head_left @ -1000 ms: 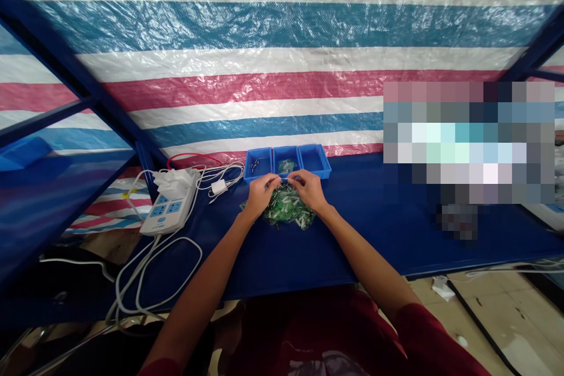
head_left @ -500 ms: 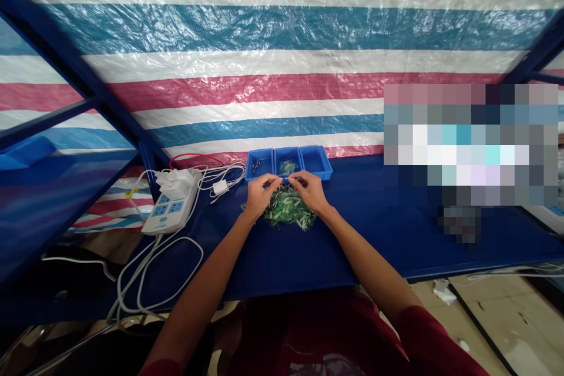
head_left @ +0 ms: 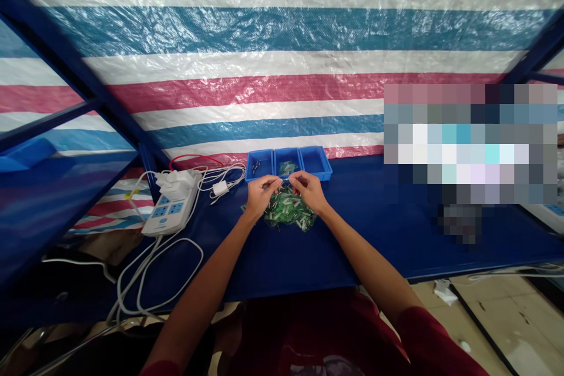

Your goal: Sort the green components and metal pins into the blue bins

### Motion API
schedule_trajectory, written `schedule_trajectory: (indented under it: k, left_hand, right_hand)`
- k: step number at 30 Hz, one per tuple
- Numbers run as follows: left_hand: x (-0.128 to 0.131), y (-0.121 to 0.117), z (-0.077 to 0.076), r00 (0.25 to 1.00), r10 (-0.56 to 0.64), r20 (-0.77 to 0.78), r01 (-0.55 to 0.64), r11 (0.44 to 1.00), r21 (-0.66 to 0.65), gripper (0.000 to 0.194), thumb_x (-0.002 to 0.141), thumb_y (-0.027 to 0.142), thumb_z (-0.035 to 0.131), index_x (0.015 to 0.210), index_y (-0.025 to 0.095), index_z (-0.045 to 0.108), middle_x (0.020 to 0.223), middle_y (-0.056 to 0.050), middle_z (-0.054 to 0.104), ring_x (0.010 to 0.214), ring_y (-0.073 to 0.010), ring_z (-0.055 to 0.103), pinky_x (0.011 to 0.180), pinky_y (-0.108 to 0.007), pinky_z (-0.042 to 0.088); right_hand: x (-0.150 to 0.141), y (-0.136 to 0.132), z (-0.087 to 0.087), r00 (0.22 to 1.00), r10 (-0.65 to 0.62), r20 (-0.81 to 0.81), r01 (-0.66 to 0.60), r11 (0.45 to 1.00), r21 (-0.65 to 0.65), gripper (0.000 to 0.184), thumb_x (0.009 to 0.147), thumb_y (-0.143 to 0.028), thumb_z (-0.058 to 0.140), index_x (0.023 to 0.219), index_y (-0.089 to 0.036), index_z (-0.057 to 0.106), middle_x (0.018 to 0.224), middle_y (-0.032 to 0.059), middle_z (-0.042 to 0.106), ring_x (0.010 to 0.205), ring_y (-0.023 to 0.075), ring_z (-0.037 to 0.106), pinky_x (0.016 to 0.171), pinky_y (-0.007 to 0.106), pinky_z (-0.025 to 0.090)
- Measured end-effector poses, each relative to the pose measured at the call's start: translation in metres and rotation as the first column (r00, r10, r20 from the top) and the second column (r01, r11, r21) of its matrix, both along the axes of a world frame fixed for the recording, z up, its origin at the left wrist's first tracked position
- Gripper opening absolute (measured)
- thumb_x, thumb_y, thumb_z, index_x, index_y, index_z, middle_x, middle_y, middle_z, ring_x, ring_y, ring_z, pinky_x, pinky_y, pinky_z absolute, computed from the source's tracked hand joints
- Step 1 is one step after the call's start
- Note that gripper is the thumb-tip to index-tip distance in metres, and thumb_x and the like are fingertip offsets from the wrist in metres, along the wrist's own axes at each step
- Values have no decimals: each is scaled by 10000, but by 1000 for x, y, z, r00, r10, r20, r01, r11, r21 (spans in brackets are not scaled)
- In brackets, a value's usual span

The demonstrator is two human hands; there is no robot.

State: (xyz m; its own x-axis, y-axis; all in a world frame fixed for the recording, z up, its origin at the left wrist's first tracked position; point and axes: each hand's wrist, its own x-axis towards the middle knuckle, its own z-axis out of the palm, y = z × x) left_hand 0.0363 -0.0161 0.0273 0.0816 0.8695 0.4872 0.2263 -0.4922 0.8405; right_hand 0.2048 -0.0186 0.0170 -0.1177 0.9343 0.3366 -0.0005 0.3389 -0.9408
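My left hand and my right hand meet over a pile of small green and white pieces, some of them in clear wrapping. Between the pinched fingertips of both hands is a small thin light-coloured piece, too small to name. Just beyond the hands stands a blue tray with three compartments. A few small dark and silver parts lie in its left compartment, and green-white pieces lie in the middle one.
A white power strip with plugged-in adapters stands left on the blue table. White cables loop from it over the table's front edge. A striped plastic sheet hangs behind. A blurred patch covers the right side.
Both hands keep their place over the pile, with only a very slight shift of the fingers. The pile and tray look the same.
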Motion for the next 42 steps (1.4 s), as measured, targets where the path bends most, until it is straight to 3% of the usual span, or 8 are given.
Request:
schedule_trajectory:
  k: [6, 13, 16, 22, 26, 30, 35, 42]
  left_hand:
    - [2, 0, -1, 996, 75, -56, -69, 993, 96, 203, 804, 367, 675, 770, 168, 699, 687, -12, 678, 556, -116, 584, 588, -239, 499]
    - [1, -3, 0, 980, 142, -141, -119, 979, 165, 221, 805, 367, 675, 711, 167, 688, 664, -14, 678, 571, -120, 579, 608, -244, 491]
    - [2, -2, -2, 987, 127, -96, -114, 986, 125, 236, 798, 390, 677, 728, 165, 686, 691, -20, 685, 592, -126, 591, 614, -246, 497]
    - [3, 2, -3, 996, 45, 81, -45, 999, -11, 272, 796, 432, 669, 824, 162, 639, 870, -58, 693, 736, -152, 639, 647, -249, 516]
    - [5, 1, -3, 990, -6, 139, 10, 1000, -30, 271, 871, 447, 579, 873, 178, 544, 931, -81, 697, 842, -175, 662, 732, -287, 534]
    - [3, -1, -2, 1000, 8, -20, -8, 1000, -5, 257, 908, 434, 527, 959, 184, 556, 765, -20, 660, 693, -143, 629, 717, -269, 511]
    - [1, -2, 1, 970, 45, -238, -26, 996, 83, 326, 949, 421, 442, 1042, 189, 651, 884, -43, 665, 740, -151, 599, 728, -254, 470]
    - [0, 2, -2, 941, 14, -339, 34, 990, 134, 344, 957, 423, 418, 1071, 196, 652, 889, -49, 652, 762, -168, 588, 771, -263, 449]
  right_hand:
    - [-1, -1, 2, 994, -104, -17, 104, 994, 16, 296, 800, -485, 615, 814, -190, 626, 587, -16, 560, 494, 128, 501, 528, 271, 417]
    - [1, -3, 4, 968, -203, 146, 183, 973, 138, 302, 833, -465, 566, 754, -182, 631, 682, 24, 614, 569, 136, 526, 573, 270, 430]
    - [0, -2, 2, 971, -194, 143, 175, 975, 134, 315, 839, -477, 564, 764, -180, 635, 653, 13, 598, 555, 131, 520, 564, 262, 425]
    - [-3, 3, -9, 992, -60, 113, 56, 998, 37, 361, 832, -537, 563, 768, -190, 643, 527, -31, 505, 478, 123, 477, 513, 252, 394]
    - [-3, 3, -8, 977, -114, 180, 102, 992, 73, 399, 858, -536, 522, 696, -191, 639, 538, -16, 519, 499, 128, 481, 522, 254, 394]
    - [-1, 0, -2, 962, -205, 181, 192, 978, 87, 385, 872, -500, 499, 744, -180, 671, 609, 6, 573, 548, 137, 503, 533, 251, 390]
    - [2, -1, 4, 946, -288, 150, 279, 957, 79, 382, 881, -467, 482, 777, -167, 693, 630, 15, 591, 567, 142, 509, 557, 258, 395]
    - [2, 0, 2, 946, -272, 178, 263, 962, 76, 309, 852, -426, 528, 790, -172, 693, 703, 31, 656, 615, 154, 543, 616, 274, 431]
